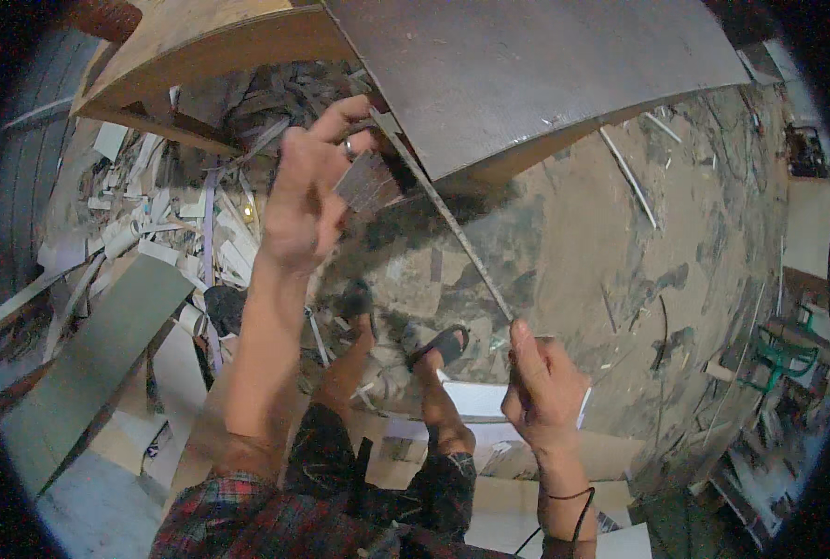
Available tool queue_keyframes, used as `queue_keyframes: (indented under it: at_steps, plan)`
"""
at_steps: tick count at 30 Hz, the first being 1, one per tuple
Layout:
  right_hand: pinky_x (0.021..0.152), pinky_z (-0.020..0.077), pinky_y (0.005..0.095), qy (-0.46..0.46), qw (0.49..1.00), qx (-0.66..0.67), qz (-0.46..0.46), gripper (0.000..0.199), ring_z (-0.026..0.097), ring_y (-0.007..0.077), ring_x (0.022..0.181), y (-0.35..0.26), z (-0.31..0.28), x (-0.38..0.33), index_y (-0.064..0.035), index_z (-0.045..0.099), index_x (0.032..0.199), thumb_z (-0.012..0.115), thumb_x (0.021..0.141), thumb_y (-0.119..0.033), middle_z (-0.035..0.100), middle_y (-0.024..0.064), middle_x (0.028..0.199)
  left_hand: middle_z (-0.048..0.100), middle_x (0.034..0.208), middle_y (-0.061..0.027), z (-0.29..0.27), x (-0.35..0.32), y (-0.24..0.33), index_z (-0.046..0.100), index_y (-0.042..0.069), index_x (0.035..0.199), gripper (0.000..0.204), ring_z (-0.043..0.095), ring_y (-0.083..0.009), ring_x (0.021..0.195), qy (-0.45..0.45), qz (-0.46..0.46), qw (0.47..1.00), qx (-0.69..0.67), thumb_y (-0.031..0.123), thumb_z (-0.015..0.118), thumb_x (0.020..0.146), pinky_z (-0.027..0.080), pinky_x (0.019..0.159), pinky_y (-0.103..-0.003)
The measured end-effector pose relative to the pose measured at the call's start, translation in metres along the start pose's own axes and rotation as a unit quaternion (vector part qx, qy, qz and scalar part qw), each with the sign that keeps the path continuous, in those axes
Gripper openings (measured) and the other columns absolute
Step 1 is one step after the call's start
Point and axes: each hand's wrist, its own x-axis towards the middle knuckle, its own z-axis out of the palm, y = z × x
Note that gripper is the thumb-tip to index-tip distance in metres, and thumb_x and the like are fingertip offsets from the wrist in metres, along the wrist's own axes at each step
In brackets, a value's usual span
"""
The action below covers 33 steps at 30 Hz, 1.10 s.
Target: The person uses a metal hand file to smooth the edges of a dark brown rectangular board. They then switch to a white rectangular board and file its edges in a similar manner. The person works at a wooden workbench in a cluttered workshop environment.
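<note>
My right hand (543, 384) is closed round the near end of a long thin strip (471, 250), its thumb lying along it. The strip runs up and away to the left edge of a large board (545, 84) with a smooth grey-brown top. Beside that edge, my left hand (305, 191) grips a small flat rectangular piece (370, 183), perhaps a scraper blade; its exact kind is unclear. A ring is on one finger. The left fingertips reach the strip near the board's edge, and whether they press on it is hard to see.
A wooden frame (219, 47) stands at the far left. Scattered offcuts (158, 228) cover the floor on that side, with a long grey-green panel (98, 359) nearer. White pieces (475, 399) lie by my sandalled feet. A green plastic stool (780, 359) stands at the right.
</note>
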Motion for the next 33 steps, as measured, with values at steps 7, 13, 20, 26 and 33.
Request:
queue_keyframes:
  at_steps: [7,13,20,26,33]
  plan:
    - [0.051,0.0467,0.0315,0.119,0.986,-0.018,-0.118,0.076,0.057,0.0229,0.056,0.005,0.026,0.009,-0.0118,0.058,0.142,0.061,0.070,0.015,0.056,0.0089,0.072,0.068,0.106,-0.0063,0.009,0.003,-0.008,0.059,-0.009,0.126,0.096,0.065,-0.0107,0.095,-0.054,0.098,0.986,0.119,0.078,0.060,0.085,0.051,0.086,-0.023]
    - [0.050,0.0462,0.0314,0.123,0.986,-0.054,-0.099,0.077,0.056,0.0222,0.055,-0.005,0.031,0.011,-0.0117,0.057,0.144,0.063,0.071,0.015,0.054,0.0089,0.070,0.069,0.111,-0.0100,0.005,0.016,-0.001,0.060,-0.007,0.128,0.095,0.066,-0.0134,0.099,-0.094,0.018,0.994,0.056,0.079,0.048,0.091,0.051,0.088,-0.030]
    - [0.049,0.0453,0.0318,0.069,0.987,0.019,-0.141,0.074,0.058,0.0215,0.057,-0.041,0.013,0.056,-0.0225,0.064,0.137,0.071,0.070,0.007,0.055,0.0073,0.072,0.068,0.120,-0.0174,-0.027,0.041,-0.003,0.055,-0.005,0.132,0.089,0.066,-0.0264,0.110,-0.271,-0.020,0.933,-0.235,0.076,0.039,0.096,0.051,0.097,-0.037]
    - [0.048,0.0470,0.0357,0.108,0.986,-0.014,-0.126,0.070,0.060,0.0253,0.059,-0.021,0.032,0.008,-0.0227,0.061,0.139,0.073,0.072,-0.006,0.061,0.0079,0.076,0.063,0.130,-0.0202,-0.021,0.027,-0.020,0.050,-0.008,0.137,0.093,0.059,-0.0289,0.122,-0.270,0.033,0.924,-0.270,0.075,0.036,0.097,0.044,0.107,-0.038]
    - [0.048,0.0454,0.0355,0.093,0.989,-0.091,-0.068,0.083,0.060,0.0234,0.061,-0.009,0.020,0.011,-0.0233,0.059,0.143,0.079,0.065,-0.004,0.057,0.0051,0.080,0.063,0.128,-0.0130,-0.008,0.028,-0.003,0.050,-0.008,0.137,0.105,0.062,-0.0204,0.114,-0.142,0.034,0.987,0.072,0.083,0.047,0.085,0.048,0.099,-0.031]
